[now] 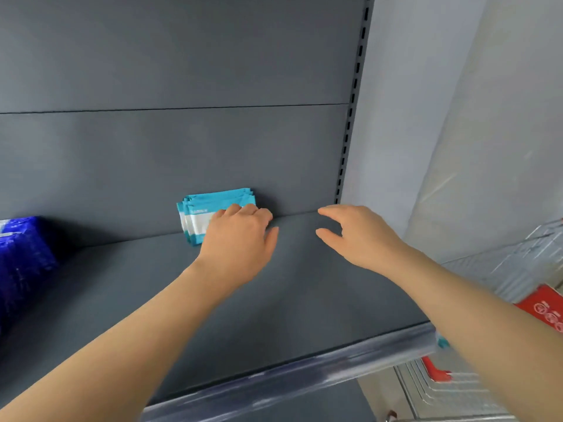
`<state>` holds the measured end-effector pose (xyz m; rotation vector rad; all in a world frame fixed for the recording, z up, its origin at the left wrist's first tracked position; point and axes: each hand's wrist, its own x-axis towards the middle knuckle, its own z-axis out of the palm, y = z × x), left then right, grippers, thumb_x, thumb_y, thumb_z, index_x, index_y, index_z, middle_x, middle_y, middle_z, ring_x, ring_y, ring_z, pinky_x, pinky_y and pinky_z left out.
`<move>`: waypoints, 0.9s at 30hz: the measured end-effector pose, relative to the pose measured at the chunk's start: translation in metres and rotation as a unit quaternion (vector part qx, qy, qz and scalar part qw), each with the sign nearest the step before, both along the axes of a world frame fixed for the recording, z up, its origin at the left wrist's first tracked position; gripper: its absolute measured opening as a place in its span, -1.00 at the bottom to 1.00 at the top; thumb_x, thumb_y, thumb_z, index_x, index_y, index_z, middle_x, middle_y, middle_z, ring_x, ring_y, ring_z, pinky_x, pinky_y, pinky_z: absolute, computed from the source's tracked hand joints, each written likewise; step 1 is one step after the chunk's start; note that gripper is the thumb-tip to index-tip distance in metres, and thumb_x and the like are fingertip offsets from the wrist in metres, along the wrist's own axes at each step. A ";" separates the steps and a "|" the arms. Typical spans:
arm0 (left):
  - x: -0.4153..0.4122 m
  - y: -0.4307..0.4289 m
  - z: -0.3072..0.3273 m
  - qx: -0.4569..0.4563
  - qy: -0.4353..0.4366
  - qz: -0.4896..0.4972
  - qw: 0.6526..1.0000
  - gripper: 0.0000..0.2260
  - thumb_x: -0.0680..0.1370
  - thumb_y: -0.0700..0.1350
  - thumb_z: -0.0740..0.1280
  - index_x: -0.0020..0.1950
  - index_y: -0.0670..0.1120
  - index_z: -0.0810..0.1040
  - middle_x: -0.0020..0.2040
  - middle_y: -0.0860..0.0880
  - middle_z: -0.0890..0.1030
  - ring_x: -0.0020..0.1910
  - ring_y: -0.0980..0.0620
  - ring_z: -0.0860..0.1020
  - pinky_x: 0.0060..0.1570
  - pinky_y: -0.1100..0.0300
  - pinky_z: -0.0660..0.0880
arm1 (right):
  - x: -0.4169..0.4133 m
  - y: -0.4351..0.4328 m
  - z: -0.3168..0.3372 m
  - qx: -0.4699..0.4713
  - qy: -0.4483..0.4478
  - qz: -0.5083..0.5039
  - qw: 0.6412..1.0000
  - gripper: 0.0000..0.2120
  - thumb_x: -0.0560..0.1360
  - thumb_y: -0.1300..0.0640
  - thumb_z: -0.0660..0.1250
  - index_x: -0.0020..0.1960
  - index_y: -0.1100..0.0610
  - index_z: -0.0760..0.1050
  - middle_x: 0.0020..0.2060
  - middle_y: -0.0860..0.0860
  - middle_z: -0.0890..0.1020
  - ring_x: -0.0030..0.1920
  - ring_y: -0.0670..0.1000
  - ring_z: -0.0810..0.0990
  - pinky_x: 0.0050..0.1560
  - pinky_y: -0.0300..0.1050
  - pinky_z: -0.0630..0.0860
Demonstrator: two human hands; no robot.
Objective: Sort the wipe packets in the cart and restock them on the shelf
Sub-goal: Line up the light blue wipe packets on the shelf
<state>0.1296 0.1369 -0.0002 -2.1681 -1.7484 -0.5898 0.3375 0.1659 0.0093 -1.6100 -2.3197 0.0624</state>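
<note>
A small bunch of blue-green and white wipe packets [205, 217] stands on its edge at the back of the shelf [304, 284], leaning on the grey back wall [182, 153]. The left hand [240, 236] is on the right end of the bunch. Its fingers bend over the packets and its thumb sticks out to the side. The fingertips are hidden, so how tight the hold is cannot be seen. The right hand [356, 233] is just beside it, above the shelf, with fingers and thumb spread apart and nothing in it.

The packets look thin, flat and light. They are likely soft and bendy, with smooth, slippery skins, so a loose bunch may slide apart or tip over. It seems best to squeeze the whole bunch from both ends, or press front and back together, not to pull at one corner. Some dark blue packs [21, 254] sit far to the left. The cart [502, 269] shows at the right.
</note>
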 end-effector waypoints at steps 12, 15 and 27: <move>0.286 -0.020 -0.024 -0.021 -0.025 -0.169 0.985 -0.68 0.59 0.09 0.18 0.19 -0.04 0.57 0.03 -0.01 0.62 0.02 -0.09 0.55 0.05 0.05 0.45 | 0.275 -0.046 -0.029 0.012 -0.041 -0.067 0.997 -0.55 0.55 -0.05 0.26 0.40 0.07 0.40 0.35 0.03 0.49 0.32 0.08 0.46 0.28 -0.02 0.40; 0.362 -0.013 -0.041 -0.044 -0.029 -0.182 0.982 -0.70 0.59 0.09 0.17 0.18 -0.01 0.56 0.06 -0.01 0.61 0.04 -0.09 0.54 0.03 0.08 0.41 | 0.352 -0.047 -0.041 -0.010 -0.057 -0.087 0.994 -0.55 0.56 -0.04 0.26 0.41 0.08 0.39 0.36 0.05 0.47 0.33 0.07 0.45 0.31 -0.04 0.38; 0.554 0.114 -0.165 -0.204 0.034 -0.159 0.965 -0.68 0.60 0.11 0.13 0.21 0.00 0.53 0.09 0.00 0.60 0.07 -0.03 0.53 0.04 0.04 0.51 | 0.557 0.046 -0.158 -0.124 -0.066 -0.161 0.977 -0.60 0.58 -0.04 0.20 0.37 0.08 0.43 0.25 0.08 0.56 0.20 0.08 0.52 0.18 -0.06 0.44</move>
